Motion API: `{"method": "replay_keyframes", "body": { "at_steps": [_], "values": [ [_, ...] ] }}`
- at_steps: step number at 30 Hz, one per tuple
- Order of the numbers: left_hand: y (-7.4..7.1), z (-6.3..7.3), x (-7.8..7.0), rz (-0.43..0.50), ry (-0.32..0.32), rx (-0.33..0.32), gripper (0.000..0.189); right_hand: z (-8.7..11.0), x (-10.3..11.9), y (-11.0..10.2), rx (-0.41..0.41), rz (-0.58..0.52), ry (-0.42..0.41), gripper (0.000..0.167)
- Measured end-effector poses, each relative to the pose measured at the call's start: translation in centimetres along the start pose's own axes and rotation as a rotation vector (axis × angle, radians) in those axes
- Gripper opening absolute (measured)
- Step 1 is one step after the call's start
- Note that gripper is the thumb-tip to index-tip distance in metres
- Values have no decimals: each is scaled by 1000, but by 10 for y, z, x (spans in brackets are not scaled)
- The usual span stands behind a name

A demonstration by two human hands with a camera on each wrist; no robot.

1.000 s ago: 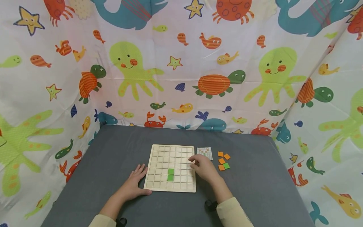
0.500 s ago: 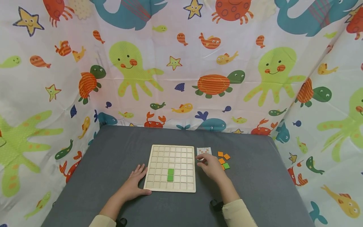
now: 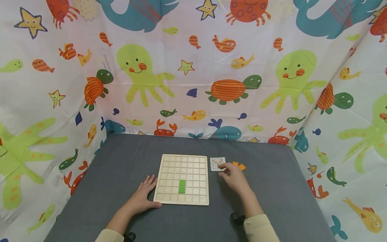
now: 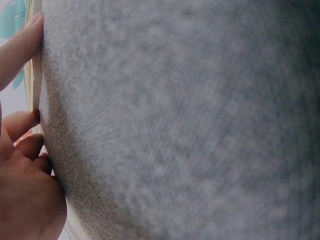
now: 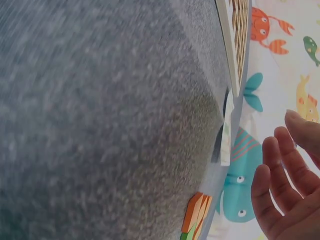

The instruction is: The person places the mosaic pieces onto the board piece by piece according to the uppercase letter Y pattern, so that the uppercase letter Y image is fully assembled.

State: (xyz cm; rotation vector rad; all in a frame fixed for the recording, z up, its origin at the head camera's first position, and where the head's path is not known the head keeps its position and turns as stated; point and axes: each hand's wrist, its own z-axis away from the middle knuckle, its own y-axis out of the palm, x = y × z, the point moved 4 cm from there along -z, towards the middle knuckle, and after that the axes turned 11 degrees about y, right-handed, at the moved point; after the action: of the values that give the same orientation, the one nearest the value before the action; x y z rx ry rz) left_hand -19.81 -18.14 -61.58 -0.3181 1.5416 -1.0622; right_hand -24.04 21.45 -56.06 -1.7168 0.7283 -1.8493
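A wooden grid board (image 3: pixel 169 169) lies on the grey cloth, with two green square tiles (image 3: pixel 182 186) in neighbouring cells of one column. My left hand (image 3: pixel 141 199) rests at its left side, thumb at the near corner and fingers spread along the edge; in the left wrist view the fingertips touch the board's rim (image 4: pixel 36 80). To the right of the board, above a small printed grid card (image 3: pixel 215 162), hovers my right hand (image 3: pixel 235 178). Its fingers are loosely bent with nothing between them, as the right wrist view shows. It hides part of the loose tiles.
Orange tiles (image 3: pixel 242 166) lie right of the card, partly behind the right hand. In the right wrist view a green tile (image 5: pixel 188 234) lies beside orange ones (image 5: pixel 192 212). A curtain (image 3: pixel 187 111) printed with sea animals surrounds the table's back and sides.
My right hand has moved from over the board's right edge rightward, past the card to the loose tiles, covering several of them. The left hand and the board have stayed put.
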Motion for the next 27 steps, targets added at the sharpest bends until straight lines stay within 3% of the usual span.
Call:
{"method": "replay_keyframes", "body": {
  "at_steps": [6, 16, 27],
  "values": [
    [-1, 1, 2, 10, -11, 3, 119, -1, -9, -5, -6, -13, 31, 32],
    [2, 0, 1, -3, 5, -3, 118, 0, -24, -23, -72, 26, 7, 33],
    [1, -1, 2, 5, -10, -9, 119, -2, -45, -39, -92, 40, 73, 37]
  ]
}}
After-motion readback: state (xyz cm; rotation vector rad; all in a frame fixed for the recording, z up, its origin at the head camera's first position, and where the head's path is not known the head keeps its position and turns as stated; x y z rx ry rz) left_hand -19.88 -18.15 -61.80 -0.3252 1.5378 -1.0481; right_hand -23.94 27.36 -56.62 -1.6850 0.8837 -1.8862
